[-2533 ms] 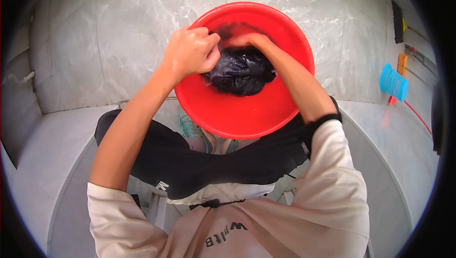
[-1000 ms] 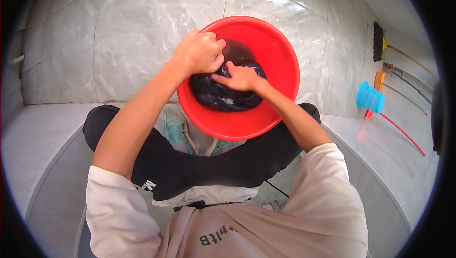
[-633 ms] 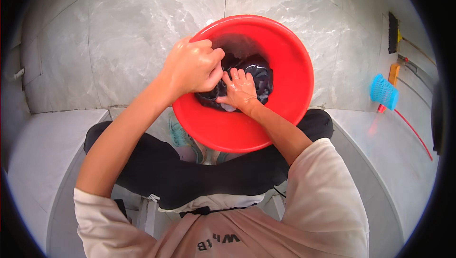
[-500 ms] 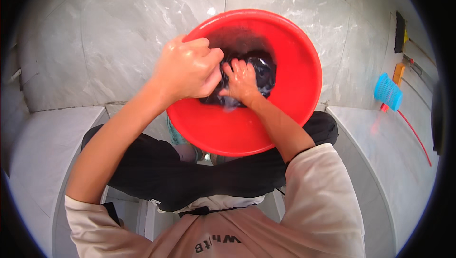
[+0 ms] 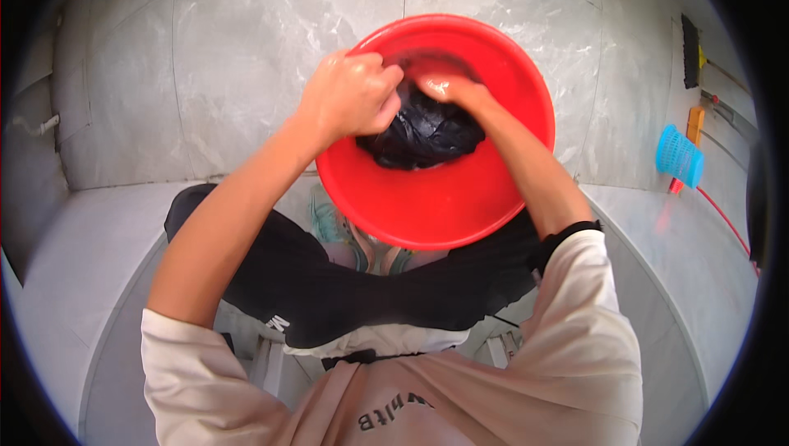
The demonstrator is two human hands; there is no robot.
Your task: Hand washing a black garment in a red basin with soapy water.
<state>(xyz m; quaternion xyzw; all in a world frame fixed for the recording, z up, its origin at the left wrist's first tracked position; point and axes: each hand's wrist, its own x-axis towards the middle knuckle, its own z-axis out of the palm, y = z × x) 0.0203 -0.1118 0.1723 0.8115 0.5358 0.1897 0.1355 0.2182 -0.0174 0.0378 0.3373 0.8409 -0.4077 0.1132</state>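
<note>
One red basin (image 5: pixel 436 212), with black cloth (image 5: pixel 423 135) bunched up inside; can't tell if it's one piece or several. Two hands: the left hand (image 5: pixel 353 94) is curled into a fist by the rim, contents hidden. The right hand (image 5: pixel 450 87) is in the basin, fingers too blurry to call. Two shoes (image 5: pixel 327 220), partly covered.

A tiled wash area, probably domestic, is indicated by the glossy grey marbled-tile floor (image 5: pixel 255 76), the round red plastic basin (image 5: pixel 436 208) of wet black cloth (image 5: pixel 427 138) at its near edge, and the perforated blue plastic basket (image 5: pixel 680 156) and black-bristled brush (image 5: pixel 690 52) along its right edge.
</note>
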